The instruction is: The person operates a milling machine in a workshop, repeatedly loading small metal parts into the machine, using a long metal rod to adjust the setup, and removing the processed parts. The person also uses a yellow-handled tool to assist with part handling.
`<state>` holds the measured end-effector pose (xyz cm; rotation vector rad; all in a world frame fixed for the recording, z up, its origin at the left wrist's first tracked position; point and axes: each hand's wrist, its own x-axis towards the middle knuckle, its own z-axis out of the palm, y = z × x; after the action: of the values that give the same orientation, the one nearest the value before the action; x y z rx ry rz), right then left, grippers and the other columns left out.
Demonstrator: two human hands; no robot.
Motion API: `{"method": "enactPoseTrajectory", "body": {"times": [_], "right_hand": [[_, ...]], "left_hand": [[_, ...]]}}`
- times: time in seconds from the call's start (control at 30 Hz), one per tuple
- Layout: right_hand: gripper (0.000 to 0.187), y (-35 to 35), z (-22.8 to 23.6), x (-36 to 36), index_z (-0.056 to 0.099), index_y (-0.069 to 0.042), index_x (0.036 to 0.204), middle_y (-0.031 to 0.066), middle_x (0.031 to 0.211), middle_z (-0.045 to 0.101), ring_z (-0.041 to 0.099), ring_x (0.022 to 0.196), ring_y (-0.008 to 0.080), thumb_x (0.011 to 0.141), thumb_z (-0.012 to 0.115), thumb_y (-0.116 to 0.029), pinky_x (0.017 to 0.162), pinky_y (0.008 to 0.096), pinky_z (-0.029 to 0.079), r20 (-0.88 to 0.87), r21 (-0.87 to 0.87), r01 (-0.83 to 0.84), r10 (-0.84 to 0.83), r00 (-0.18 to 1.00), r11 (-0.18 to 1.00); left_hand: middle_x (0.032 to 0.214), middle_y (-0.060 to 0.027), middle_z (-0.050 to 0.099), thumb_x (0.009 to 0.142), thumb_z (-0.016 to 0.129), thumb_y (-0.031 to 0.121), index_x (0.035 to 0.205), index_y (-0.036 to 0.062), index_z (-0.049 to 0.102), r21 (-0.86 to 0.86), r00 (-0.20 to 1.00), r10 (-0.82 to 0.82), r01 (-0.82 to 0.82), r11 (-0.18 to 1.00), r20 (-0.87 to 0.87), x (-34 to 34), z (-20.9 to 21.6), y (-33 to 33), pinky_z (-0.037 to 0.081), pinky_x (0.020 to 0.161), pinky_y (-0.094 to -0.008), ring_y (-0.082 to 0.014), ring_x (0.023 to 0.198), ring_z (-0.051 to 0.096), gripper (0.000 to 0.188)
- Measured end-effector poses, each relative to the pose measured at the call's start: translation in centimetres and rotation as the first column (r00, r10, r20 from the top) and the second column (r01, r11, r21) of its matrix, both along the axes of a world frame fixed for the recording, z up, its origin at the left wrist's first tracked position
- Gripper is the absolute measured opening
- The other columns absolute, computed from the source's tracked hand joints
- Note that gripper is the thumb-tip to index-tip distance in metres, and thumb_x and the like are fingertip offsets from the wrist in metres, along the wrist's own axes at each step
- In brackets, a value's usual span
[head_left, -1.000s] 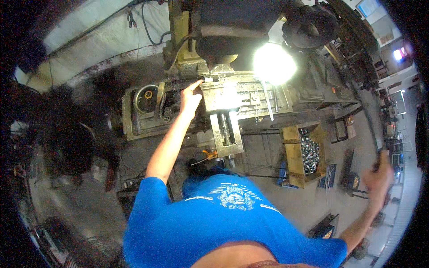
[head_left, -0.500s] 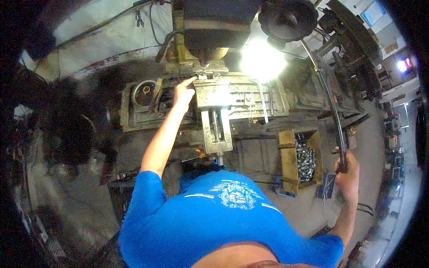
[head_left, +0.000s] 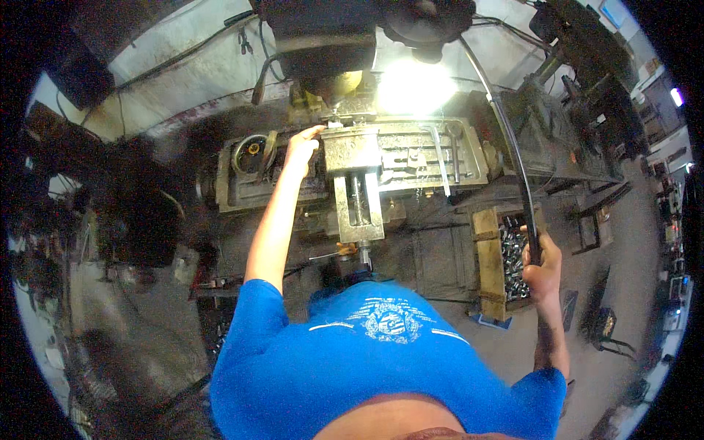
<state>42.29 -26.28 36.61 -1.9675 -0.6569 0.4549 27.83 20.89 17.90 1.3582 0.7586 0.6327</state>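
Note:
My left hand is at the left end of the jaws of a machine vise, index finger stretched out and the other fingers partly curled. Its fingertip is at a small pale piece by the jaws; whether it touches the piece is too small to tell. The vise sits on a slotted machine table below a dark machine head. Off to the right, my right hand is wrapped round the black lower end of a long lever, which slants up to a dark round hub.
A wooden box of small shiny metal parts stands below the lever. A bright lamp glares beside the machine head. One handwheel is at the table's left end; a long thin metal tool lies on its right part.
My right hand, with the lever's end, has moved left and slightly up in the picture. The left hand remains by the vise jaws. The whole view has shifted a little.

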Motion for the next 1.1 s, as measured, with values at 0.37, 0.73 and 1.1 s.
{"method": "enactPoseTrajectory", "body": {"times": [0.37, 0.73, 1.1], "right_hand": [[0.05, 0.2, -1.5, -0.1, 0.055, -0.003, 0.106, -0.0061, 0.068, 0.043, 0.039, 0.059, 0.0029, 0.058, 0.046, 0.006, 0.054, 0.0162, 0.032, -0.105, 0.075, -0.005, 0.013, 0.994, 0.997], [0.056, 0.4, -3.8, 1.0, 0.05, 0.001, 0.113, -0.005, 0.069, 0.042, 0.038, 0.059, 0.0023, 0.057, 0.046, 0.0, 0.052, 0.0147, 0.029, -0.11, 0.106, -0.082, 0.094, 0.989, 0.991], [0.053, 1.3, -4.4, 0.6, 0.053, 0.0, 0.11, -0.0041, 0.075, 0.042, 0.038, 0.064, 0.0039, 0.058, 0.047, 0.003, 0.057, 0.0161, 0.031, -0.12, 0.16, -0.081, 0.101, 0.988, 0.984]], "left_hand": [[0.087, -0.0125, 0.064, 0.075, 0.055, 0.011, 0.105, -0.0009, 0.057, -0.142, 0.975, 0.214, -0.22, 0.965, -0.054, -18.9, -4.0, -13.2, 0.049, 0.07, -0.0283, -0.0194, 0.077, 0.062, 0.032], [0.08, -0.0121, 0.064, 0.069, 0.053, 0.003, 0.106, -0.007, 0.058, -0.242, 0.717, -0.162, -0.01, 0.97, -0.678, -26.4, -17.9, -26.1, 0.046, 0.058, -0.027, -0.0155, 0.067, 0.061, 0.038], [0.074, -0.0134, 0.064, 0.066, 0.053, -0.002, 0.104, -0.0063, 0.059, -0.272, 0.679, -0.198, -0.002, 0.962, -0.707, -28.3, -19.4, -28.0, 0.047, 0.054, -0.0266, -0.017, 0.058, 0.061, 0.038]]}}
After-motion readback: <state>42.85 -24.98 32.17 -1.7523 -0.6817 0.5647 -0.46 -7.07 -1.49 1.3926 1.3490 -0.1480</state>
